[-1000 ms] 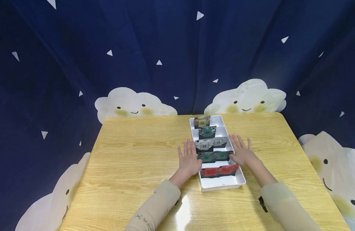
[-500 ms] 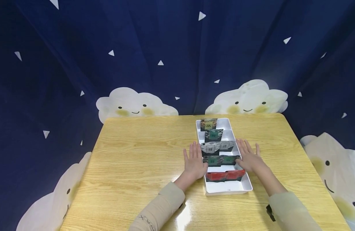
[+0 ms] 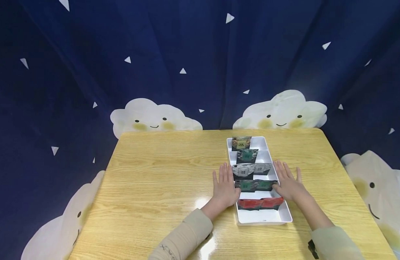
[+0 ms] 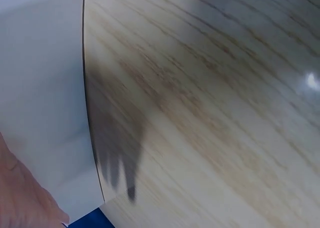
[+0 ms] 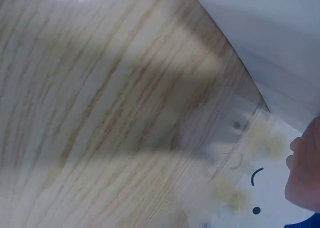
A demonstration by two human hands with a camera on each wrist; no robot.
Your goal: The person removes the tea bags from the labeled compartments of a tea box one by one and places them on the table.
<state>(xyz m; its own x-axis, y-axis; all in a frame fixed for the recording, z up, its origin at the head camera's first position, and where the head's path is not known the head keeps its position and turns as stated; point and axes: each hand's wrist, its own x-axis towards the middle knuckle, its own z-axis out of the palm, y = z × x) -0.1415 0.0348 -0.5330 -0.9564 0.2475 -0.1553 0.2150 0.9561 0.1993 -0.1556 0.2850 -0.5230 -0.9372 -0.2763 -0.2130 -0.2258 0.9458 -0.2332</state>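
Note:
A white divided tray [image 3: 264,217] stands on the table with small packets in its rows. Two red packets [image 3: 271,203] are in the nearest filled row, with dark green ones [image 3: 246,186] behind them. Farther back come grey packets [image 3: 243,171], one green-labelled packet [image 3: 247,156] and one brown packet with a yellow label [image 3: 241,143]. My left hand [image 3: 225,189] lies along the tray's left side, fingers straight, thumb at the rim. On the opposite side my right hand [image 3: 289,185] touches the tray, fingers extended and thumb over the rim. Both wrist views show the tray's plain outer wall [image 4: 45,87].
The wooden table [image 3: 161,173] extends left and right of the tray. A dark blue curtain [image 3: 148,47] with white triangles and smiling clouds [image 3: 154,115] hangs behind and around it. Light glares off the tabletop near the left sleeve [image 3: 190,231].
The tray has slid right and a little toward me, with both hands moving along at its sides. The packets keep their rows. The head view has shifted slightly.

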